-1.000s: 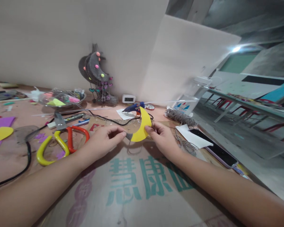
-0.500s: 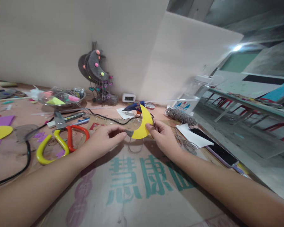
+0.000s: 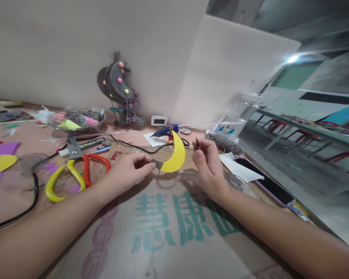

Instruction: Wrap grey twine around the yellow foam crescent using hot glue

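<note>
My left hand (image 3: 138, 168) pinches the lower tip of a yellow crescent moon (image 3: 177, 157), where grey yarn (image 3: 157, 163) is wrapped around it. Below the moon a thin grey loop of yarn (image 3: 166, 186) hangs over the printed cardboard. My right hand (image 3: 208, 162) is closed to the right of the moon, apart from it. Between its thumb and fingers is a small dark piece (image 3: 196, 144) whose kind I cannot make out. Behind the moon lies a blue glue gun (image 3: 165, 131) on white paper.
Scissors with yellow and red handles (image 3: 96, 158) lie left of my left hand. A bowl of bright bits (image 3: 75, 124) and grey moon ornaments (image 3: 118, 83) stand behind. To the right are a grey yarn skein (image 3: 223, 143), white paper (image 3: 240, 168) and a phone (image 3: 267, 184).
My right hand has let go of the moon's right edge and moved right and slightly up, showing the small dark piece. My left hand stays on the wrapped tip.
</note>
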Motion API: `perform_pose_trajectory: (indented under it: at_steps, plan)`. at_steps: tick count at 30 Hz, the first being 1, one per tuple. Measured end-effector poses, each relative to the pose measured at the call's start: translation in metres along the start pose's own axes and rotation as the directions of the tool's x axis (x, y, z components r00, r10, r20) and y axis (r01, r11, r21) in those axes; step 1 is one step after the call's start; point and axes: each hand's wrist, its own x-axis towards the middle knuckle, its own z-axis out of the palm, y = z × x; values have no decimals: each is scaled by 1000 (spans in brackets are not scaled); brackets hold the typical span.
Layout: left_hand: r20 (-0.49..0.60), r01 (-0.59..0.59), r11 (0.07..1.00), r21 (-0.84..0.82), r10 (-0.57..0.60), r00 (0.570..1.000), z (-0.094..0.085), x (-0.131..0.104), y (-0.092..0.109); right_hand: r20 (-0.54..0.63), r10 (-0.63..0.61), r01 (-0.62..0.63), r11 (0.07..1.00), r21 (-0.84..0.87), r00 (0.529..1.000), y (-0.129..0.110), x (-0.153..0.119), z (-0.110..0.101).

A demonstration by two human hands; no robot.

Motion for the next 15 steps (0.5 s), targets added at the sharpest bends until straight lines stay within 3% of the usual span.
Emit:
perform_pose_trajectory:
  at_steps: [2, 4, 7, 15]
  plan:
    - [10, 3, 1000, -2, -3, 1000, 0, 0, -1, 60, -130, 135, 987, -84, 990, -7, -4, -2]
    - [20, 0, 1000, 6, 0, 1000, 0, 0, -1, 231, -221, 263, 950, -166, 947, -13, -6, -2]
    - [31, -9, 1000, 13, 9, 999, 0, 0, -1, 431, -242, 382, 882, -276, 869, -15, -6, 0]
    - [64, -1, 1000, -7, 1, 998, 0, -1, 0, 460, -187, 393, 825, -406, 868, -8, -3, 3]
